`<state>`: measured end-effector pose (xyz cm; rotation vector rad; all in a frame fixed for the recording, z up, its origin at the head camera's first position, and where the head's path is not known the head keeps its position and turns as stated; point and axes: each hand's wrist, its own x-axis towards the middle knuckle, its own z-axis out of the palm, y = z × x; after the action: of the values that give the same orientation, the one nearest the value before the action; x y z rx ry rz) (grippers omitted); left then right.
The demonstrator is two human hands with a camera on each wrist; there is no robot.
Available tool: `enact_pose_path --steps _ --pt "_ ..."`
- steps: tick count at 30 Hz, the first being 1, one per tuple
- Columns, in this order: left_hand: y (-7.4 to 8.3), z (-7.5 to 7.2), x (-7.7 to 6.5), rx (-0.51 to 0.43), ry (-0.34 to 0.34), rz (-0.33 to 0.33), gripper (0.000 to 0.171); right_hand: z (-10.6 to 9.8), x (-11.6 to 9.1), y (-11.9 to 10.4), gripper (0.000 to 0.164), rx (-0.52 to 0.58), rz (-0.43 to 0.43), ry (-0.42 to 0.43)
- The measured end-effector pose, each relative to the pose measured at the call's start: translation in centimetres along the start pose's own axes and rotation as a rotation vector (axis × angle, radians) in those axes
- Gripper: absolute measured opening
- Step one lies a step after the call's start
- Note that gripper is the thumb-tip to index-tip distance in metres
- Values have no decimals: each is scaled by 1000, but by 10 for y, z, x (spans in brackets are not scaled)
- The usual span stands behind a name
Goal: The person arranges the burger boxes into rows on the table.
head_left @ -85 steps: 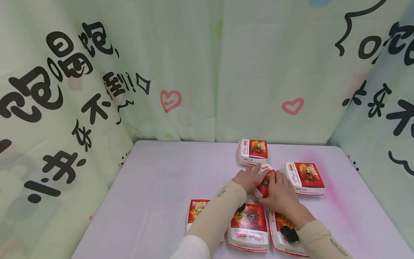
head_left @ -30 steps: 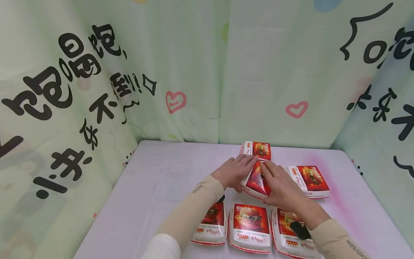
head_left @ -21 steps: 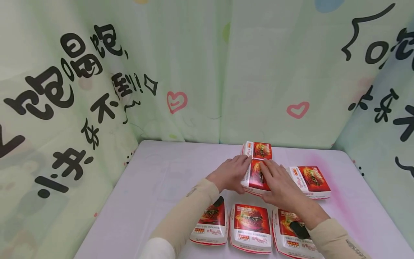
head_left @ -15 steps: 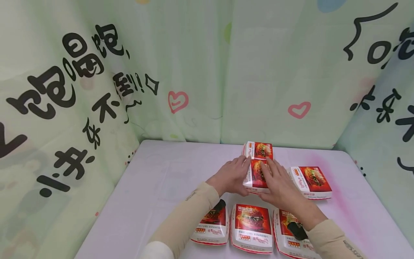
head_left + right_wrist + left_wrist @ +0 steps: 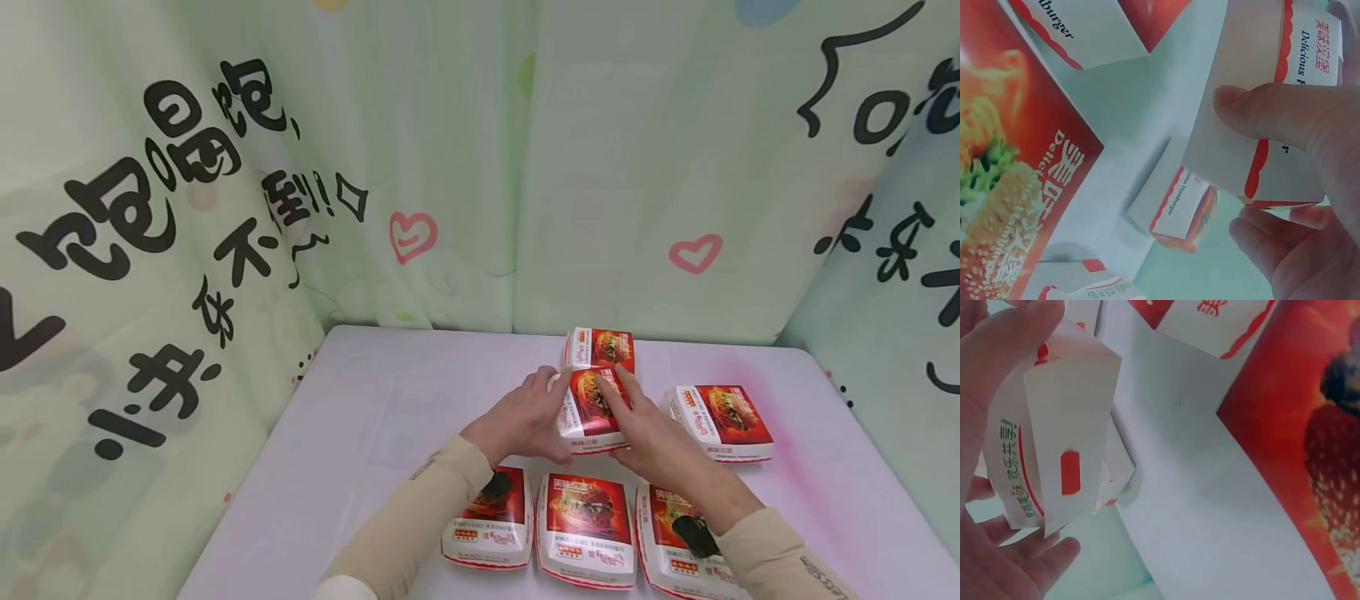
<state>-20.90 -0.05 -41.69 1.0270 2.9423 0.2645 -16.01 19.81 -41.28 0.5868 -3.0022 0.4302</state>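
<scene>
A white hamburger box (image 5: 588, 408) with a red burger picture on its lid is held between both hands toward the back of the table. My left hand (image 5: 517, 421) grips its left side; in the left wrist view, fingers and thumb wrap the white cardboard box (image 5: 1075, 419). On the opposite side my right hand (image 5: 656, 442) holds it. The right thumb (image 5: 1272, 109) lies along the box's white wall (image 5: 1229, 56) in the right wrist view, with the other fingers on another face. In the head view, the held box overlaps the back box (image 5: 611, 346).
Another hamburger box (image 5: 731, 412) stands to the right. Nearer the front is a row: a left box (image 5: 491, 533), a middle box (image 5: 588, 521) and a right box (image 5: 667, 550), partly covered by the right forearm. Printed curtains (image 5: 450, 167) enclose the purplish-white table (image 5: 390, 408).
The held box was twisted between the hands, then turned square in front of the back box. Now it appears slightly tilted and nearer me. The left hand has moved left from its earliest place.
</scene>
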Motion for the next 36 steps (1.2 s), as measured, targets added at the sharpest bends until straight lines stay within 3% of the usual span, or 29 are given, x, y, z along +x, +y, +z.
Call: enact_pose_path --steps 8,14,20,28,36 --pt "-6 1 -4 -17 -54 70 121 1 -1 2 99 -7 -29 25" --pt "-9 3 -3 124 31 97 109 2 0 1 91 -61 -11 64" --pt "-7 3 -1 246 94 64 94 2 1 -2 82 -101 47 161" --pt "-6 6 -4 330 141 42 89 2 0 -5 91 -4 104 36" --pt "-2 10 -6 372 210 52 89 7 9 -7 111 2 130 25"
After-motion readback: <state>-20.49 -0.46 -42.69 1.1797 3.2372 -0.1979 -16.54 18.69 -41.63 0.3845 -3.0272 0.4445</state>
